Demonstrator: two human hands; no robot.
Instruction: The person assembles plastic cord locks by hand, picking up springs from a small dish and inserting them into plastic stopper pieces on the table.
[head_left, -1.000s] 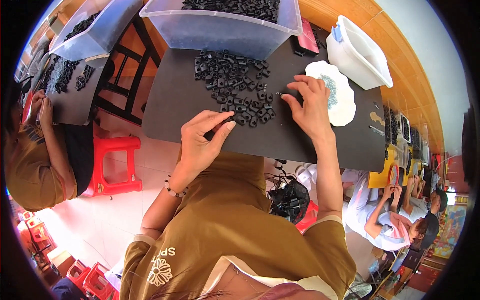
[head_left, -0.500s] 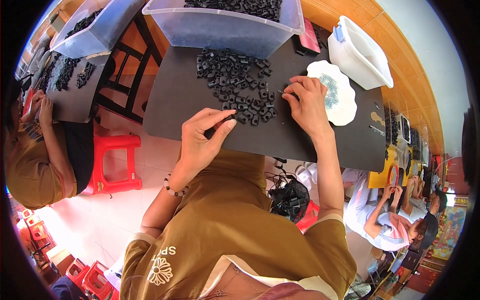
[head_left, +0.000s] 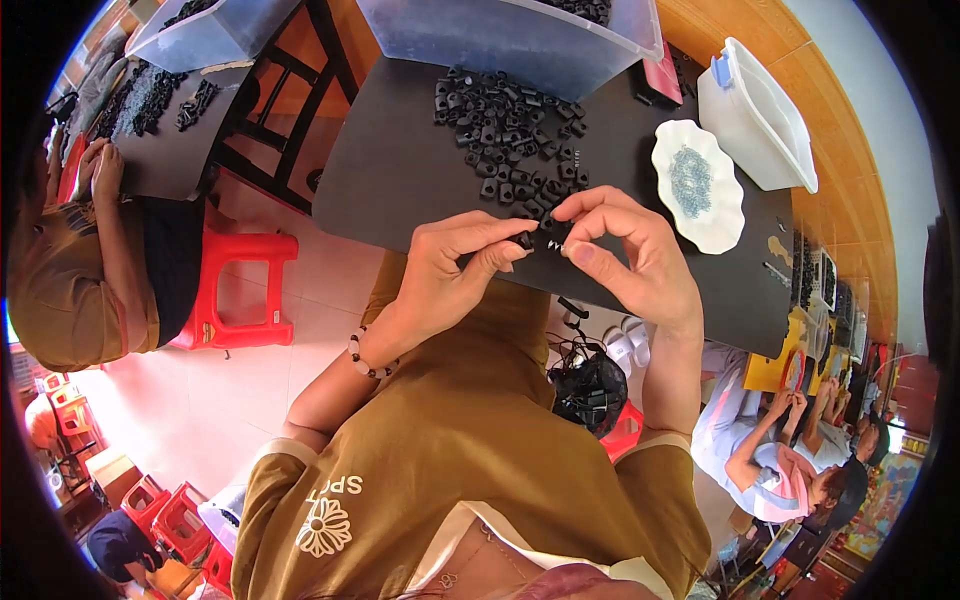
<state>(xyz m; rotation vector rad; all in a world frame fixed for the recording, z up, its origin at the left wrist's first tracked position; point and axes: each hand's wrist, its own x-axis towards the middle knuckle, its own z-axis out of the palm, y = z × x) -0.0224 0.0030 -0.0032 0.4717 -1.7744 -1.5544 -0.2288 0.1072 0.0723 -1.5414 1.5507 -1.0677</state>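
Note:
My left hand (head_left: 450, 268) is closed, pinching a small black plastic part (head_left: 524, 240) between thumb and fingertips. Just right of it, my right hand (head_left: 640, 262) holds a tiny metal coil spring (head_left: 556, 246) between thumb and forefinger. The spring points toward the black part, with a slight gap between them. Beyond both hands lies a heap of similar black parts (head_left: 505, 125) on the dark table (head_left: 385, 150). Another spring (head_left: 577, 160) rests at the heap's right side. A white scalloped dish (head_left: 728, 190) farther right carries a pile of small springs (head_left: 690, 180).
A translucent tub (head_left: 480, 45) of black parts stands at the table's far side. Behind the dish are a white bin (head_left: 738, 125) and a red box (head_left: 662, 80). At left, a co-worker sits by another table and a red stool (head_left: 250, 285). Other people work at right.
My right hand has come from beside the dish to my left hand, bringing the spring. My left hand has moved right, still pinching the black part. The whole view has shifted slightly.

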